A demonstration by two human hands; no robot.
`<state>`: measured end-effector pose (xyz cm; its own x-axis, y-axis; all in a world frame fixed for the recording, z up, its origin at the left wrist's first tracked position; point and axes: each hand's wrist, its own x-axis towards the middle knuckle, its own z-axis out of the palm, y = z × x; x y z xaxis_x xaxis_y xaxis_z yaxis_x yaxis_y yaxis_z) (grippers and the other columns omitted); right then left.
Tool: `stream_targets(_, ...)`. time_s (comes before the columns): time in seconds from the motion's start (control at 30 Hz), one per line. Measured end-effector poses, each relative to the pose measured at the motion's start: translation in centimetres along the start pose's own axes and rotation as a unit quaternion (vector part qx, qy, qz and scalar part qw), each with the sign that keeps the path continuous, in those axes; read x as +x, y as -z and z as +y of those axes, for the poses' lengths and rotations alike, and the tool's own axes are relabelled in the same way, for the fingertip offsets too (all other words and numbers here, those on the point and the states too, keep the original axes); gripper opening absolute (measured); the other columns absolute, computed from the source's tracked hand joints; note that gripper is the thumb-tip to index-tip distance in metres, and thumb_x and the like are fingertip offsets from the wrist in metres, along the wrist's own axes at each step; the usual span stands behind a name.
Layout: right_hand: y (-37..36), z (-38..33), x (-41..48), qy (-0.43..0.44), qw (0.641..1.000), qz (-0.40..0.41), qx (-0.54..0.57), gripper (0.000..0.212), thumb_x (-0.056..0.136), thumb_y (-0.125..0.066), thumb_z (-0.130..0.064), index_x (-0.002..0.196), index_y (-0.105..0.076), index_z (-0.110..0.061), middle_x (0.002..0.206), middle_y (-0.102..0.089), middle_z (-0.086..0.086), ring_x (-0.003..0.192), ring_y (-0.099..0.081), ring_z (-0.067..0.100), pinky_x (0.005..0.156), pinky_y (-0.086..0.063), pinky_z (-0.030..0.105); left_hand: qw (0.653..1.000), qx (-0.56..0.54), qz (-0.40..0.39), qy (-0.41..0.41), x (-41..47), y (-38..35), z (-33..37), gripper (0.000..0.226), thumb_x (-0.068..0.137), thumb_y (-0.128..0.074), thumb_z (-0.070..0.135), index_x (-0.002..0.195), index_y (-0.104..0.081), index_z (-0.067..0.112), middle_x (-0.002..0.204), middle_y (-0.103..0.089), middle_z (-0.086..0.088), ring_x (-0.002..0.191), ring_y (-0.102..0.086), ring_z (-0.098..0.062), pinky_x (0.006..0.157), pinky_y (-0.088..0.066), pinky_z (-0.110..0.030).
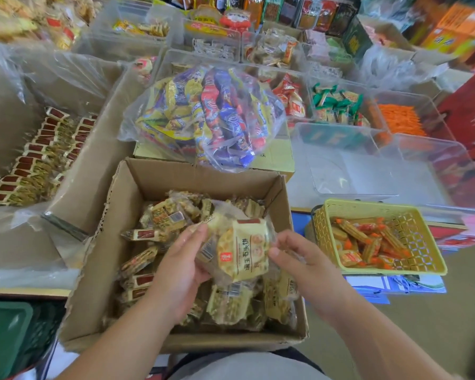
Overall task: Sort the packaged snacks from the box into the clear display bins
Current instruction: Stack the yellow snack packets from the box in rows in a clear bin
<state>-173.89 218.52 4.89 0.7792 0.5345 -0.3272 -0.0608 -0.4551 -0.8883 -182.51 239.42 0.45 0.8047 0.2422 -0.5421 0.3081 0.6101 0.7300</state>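
the pick-up step is in hand: both hands are over the open cardboard box [195, 171], which sits close in front of the person and is well filled with cream-and-brown snack packets [231, 303]. one packet [242, 250], cream with a red label, is lifted just above the heap. the left hand [180, 270] cups it from the left with fingers curled underneath and the thumb on its upper edge; the right hand [299, 259] pinches the clear wrapper at the packet's right edge between thumb and curled fingers. nothing from this grasp has reached a bin yet, so the sorting looks far from done. the next move, as i judge it, is to carry the packet out of the box to a bin: an empty clear bin [337, 133] stands just beyond the box to the right, while similar red-labelled packets are lined in rows in a plastic-lined container [39, 160] to the left. the crinkly wrapper may slip, so a firm hold matters, and the bulging bag of mixed snacks [203, 116] behind the box must be cleared
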Motion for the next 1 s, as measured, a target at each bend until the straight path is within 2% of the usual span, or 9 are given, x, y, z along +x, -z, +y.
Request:
stream_targets(0.17,4.1,2.0,-0.3,0.007,1.000,-0.009,0.012,0.025,0.092,-0.057,-0.049,0.095,-0.059,-0.025,0.093,-0.064,-0.002,0.079,-0.054,0.022,0.074,-0.041,0.033,0.997,0.030,-0.068,0.035,-0.8,-5.8,-1.8,0.080,0.057,-0.098,0.048,0.126,-0.069,0.018,0.121,-0.075,-0.012,0.112,-0.073,-0.030,0.093,-0.060,-0.049)
stream_targets(0.23,6.5,3.2,-0.3,-0.004,0.999,-0.021,0.043,0.028,0.087,-0.060,-0.053,0.103,-0.061,-0.031,0.097,-0.068,-0.012,0.085,-0.061,0.013,0.076,-0.044,0.028,0.998,0.052,-0.016,0.014,-0.6,-8.5,-2.8,0.061,0.057,-0.096,0.037,0.113,-0.075,0.026,0.113,-0.078,-0.009,0.105,-0.076,-0.027,0.090,-0.058,-0.049)
stream_targets(0.3,9.2,4.7,-0.2,-0.020,0.993,-0.042,0.107,0.040,0.080,-0.068,-0.054,0.118,-0.059,-0.043,0.111,-0.068,-0.023,0.102,-0.066,0.001,0.083,-0.051,0.026,0.999,0.012,0.044,0.006,-0.3,-11.5,-3.8,0.056,0.065,-0.086,0.024,0.119,-0.072,0.023,0.110,-0.079,-0.008,0.101,-0.077,-0.026,0.088,-0.056,-0.046)
stream_targets(0.4,13.8,7.2,0.0,-0.062,0.975,-0.021,0.211,0.061,0.068,-0.079,-0.048,0.124,-0.057,-0.053,0.126,-0.067,-0.016,0.117,-0.065,0.014,0.097,-0.053,0.048,0.992,-0.041,0.119,-0.016,0.0,-15.6,-5.4,0.066,0.069,-0.080,0.016,0.131,-0.060,0.019,0.110,-0.079,-0.009,0.099,-0.077,-0.027,0.084,-0.056,-0.044)
stream_targets(0.5,18.2,9.5,0.2,-0.084,0.962,0.005,0.259,0.055,0.065,-0.081,-0.044,0.118,-0.069,-0.040,0.126,-0.070,-0.009,0.114,-0.068,0.020,0.101,-0.051,0.059,0.985,-0.049,0.159,-0.039,0.1,-19.2,-6.6,0.066,0.069,-0.078,0.016,0.132,-0.060,0.015,0.111,-0.079,-0.010,0.098,-0.077,-0.027,0.076,-0.061,-0.042)
stream_targets(0.67,22.8,10.5,0.4,-0.045,0.971,0.002,0.233,0.037,0.080,-0.069,-0.036,0.115,-0.076,-0.027,0.121,-0.073,-0.004,0.119,-0.065,0.021,0.108,-0.044,0.058,0.980,-0.050,0.186,-0.042,-0.8,-23.6,-8.1,0.070,0.067,-0.077,0.021,0.135,-0.061,0.014,0.115,-0.077,-0.012,0.109,-0.072,-0.038,0.105,-0.045,-0.063)
stream_targets(0.77,23.6,10.7,0.8,-0.022,0.982,0.014,0.185,0.027,0.085,-0.069,-0.039,0.111,-0.076,-0.035,0.117,-0.074,-0.011,0.116,-0.067,0.014,0.095,-0.054,0.046,0.978,-0.036,0.200,-0.047,-1.0,-24.7,-8.7,0.068,0.067,-0.077,0.020,0.133,-0.062,0.016,0.114,-0.078,-0.011,0.115,-0.068,-0.043,0.106,-0.043,-0.064)
stream_targets(0.87,23.8,10.8,1.1,0.003,0.987,0.071,0.145,0.026,0.088,-0.076,-0.035,0.109,-0.073,-0.049,0.113,-0.072,-0.022,0.110,-0.066,0.000,0.086,-0.051,0.025,0.975,-0.033,0.216,-0.043,-0.9,-24.9,-8.8,0.066,0.066,-0.079,0.022,0.130,-0.063,0.018,0.109,-0.079,-0.010,0.108,-0.072,-0.040,0.082,-0.053,-0.048)
stream_targets(1.0,22.9,10.0,1.0,0.171,0.973,0.154,-0.010,0.036,0.085,-0.080,-0.020,0.111,-0.070,-0.043,0.109,-0.066,-0.023,0.105,-0.063,-0.002,0.082,-0.046,0.007,0.978,-0.040,0.203,-0.011,-0.5,-24.0,-9.1,0.046,0.081,-0.078,0.019,0.124,-0.064,0.021,0.104,-0.080,-0.009,0.087,-0.078,-0.030,0.062,-0.057,-0.035)
